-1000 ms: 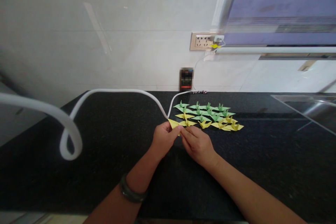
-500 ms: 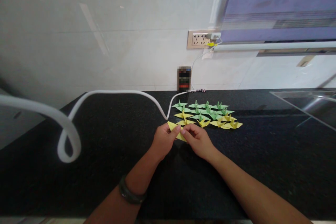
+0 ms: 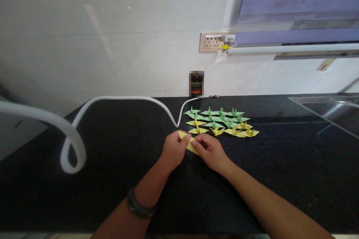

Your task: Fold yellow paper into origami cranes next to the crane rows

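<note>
A folded piece of yellow paper [image 3: 192, 147] is pinched between both hands above the dark countertop. My left hand [image 3: 174, 150] is closed on its left side, thumb on top. My right hand [image 3: 211, 151] grips the right side, its thumb pressed on the paper near the left thumb. The fingers beneath the paper are partly hidden. Just beyond the hands stand several folded paper cranes in rows, green cranes [image 3: 214, 124] mostly at the back and yellow cranes [image 3: 217, 131] mostly nearer.
A thick white bendable cord [image 3: 126, 98] loops across the left and ends behind the hands. Against the tiled wall leans a pixelated dark device [image 3: 196, 84], with a thin cable up to a wall socket [image 3: 212, 42]. A metal sink [image 3: 333, 110] lies at the right.
The yellow paper has tilted slightly, its lower corner now showing further down between the hands. My right thumb has shifted a little left along it. The cranes have not moved.
</note>
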Action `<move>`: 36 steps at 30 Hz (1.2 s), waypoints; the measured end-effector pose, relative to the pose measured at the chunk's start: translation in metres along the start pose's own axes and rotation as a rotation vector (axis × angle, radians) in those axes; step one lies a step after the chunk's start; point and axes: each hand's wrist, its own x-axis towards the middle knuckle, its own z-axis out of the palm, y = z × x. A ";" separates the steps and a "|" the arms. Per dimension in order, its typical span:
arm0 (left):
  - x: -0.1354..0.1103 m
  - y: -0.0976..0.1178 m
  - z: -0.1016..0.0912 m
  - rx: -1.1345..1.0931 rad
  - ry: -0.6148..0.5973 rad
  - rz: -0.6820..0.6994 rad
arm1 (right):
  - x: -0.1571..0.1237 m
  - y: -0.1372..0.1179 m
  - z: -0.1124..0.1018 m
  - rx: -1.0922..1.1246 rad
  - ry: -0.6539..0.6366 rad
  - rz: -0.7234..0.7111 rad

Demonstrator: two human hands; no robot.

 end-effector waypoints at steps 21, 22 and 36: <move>0.000 0.006 0.000 -0.379 -0.218 -0.193 | 0.003 -0.005 -0.003 0.456 0.003 0.266; 0.001 0.007 -0.001 -0.353 -0.235 -0.196 | 0.003 -0.005 -0.004 0.480 -0.016 0.293; 0.001 0.004 -0.003 0.506 0.190 0.353 | 0.003 0.001 0.002 0.658 -0.087 0.327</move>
